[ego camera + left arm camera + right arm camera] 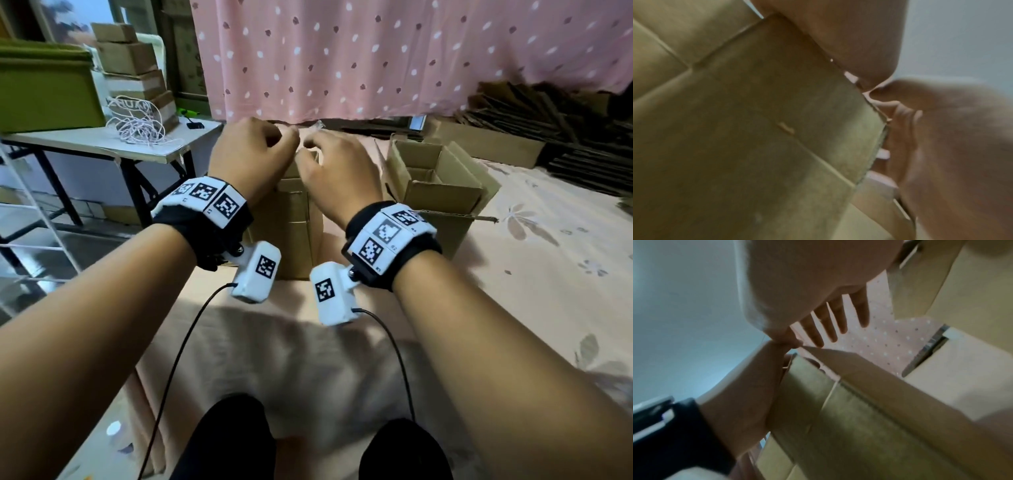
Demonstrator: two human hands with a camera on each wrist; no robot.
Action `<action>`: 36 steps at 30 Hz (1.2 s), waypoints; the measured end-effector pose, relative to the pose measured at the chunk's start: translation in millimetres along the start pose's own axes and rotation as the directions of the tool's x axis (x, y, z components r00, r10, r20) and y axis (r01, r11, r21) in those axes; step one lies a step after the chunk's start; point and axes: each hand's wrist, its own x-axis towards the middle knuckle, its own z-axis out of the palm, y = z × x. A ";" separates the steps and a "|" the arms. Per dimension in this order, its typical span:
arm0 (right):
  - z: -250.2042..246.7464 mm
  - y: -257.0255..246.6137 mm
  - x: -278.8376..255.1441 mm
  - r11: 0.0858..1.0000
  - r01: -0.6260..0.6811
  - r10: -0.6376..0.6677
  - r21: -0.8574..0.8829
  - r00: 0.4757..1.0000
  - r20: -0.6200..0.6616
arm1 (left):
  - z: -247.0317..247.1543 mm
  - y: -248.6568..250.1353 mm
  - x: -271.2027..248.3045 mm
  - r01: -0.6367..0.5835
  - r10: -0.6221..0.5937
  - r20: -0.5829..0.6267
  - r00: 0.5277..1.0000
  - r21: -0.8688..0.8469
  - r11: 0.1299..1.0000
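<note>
Pink floral bedsheet [548, 291] fills most of the head view, w/ a pink dotted curtain [376, 58] hanging behind it. Far left is a table [85, 142] carrying a green box [44, 89]. Far right, by the curtain, there's a stack of flat cardboard [589, 137]. Closer in, an open carton [442, 192] sits on the sheet w/ its flaps up, just right of the hands. The cardboard box [294, 226] stands upright on the sheet at centre, straight ahead of the person's knees and directly under both hands, top flaps raised. The left hand [251, 154] is at the box's top edge, fingers curled. In the right wrist view it lies along a raised flap, w/ a fingertip showing on the flap's far side, so it grips that flap. The right hand [337, 171] is just beside it, also above the box top. Its four fingers [840, 318] are straight and spread apart, holding nothing, and the thumb tip meets the left hand at the flap's corner. Left wrist view is too blurred to add more. Smallest item: a tangle of white cord [137, 126] on the table, near the green box.
</note>
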 end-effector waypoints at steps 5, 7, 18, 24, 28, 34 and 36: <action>25.6 -9.4 -2.8 0.913 -0.303 0.230 0.272 0.935 0.269 | 2.4 -6.5 -3.2 0.178 -0.168 0.137 0.976 -0.066 0.982; 28.9 -5.2 -2.8 0.852 -0.398 0.310 0.339 0.906 0.287 | 4.6 -6.1 -3.0 0.224 -0.208 0.190 0.959 -0.064 0.973; 27.8 8.4 -5.1 0.788 -0.473 0.374 0.394 0.876 0.303 | 15.6 -1.8 3.2 0.432 -0.408 0.338 0.848 0.003 0.902; 33.3 9.0 -3.8 0.772 -0.487 0.368 0.409 0.867 0.337 | 20.8 -12.1 9.5 0.425 -0.439 0.332 0.835 0.120 0.897; 34.3 7.8 0.2 0.758 -0.487 0.360 0.433 0.867 0.346 | 17.8 -11.5 10.1 0.418 -0.427 0.352 0.833 0.106 0.902; 39.4 9.4 4.8 0.741 -0.482 0.380 0.467 0.875 0.299 | 15.6 -9.5 9.2 0.385 -0.393 0.341 0.854 0.094 0.918; 39.3 9.6 5.6 0.736 -0.483 0.383 0.474 0.875 0.296 | 15.7 -9.5 8.4 0.386 -0.394 0.332 0.857 0.092 0.918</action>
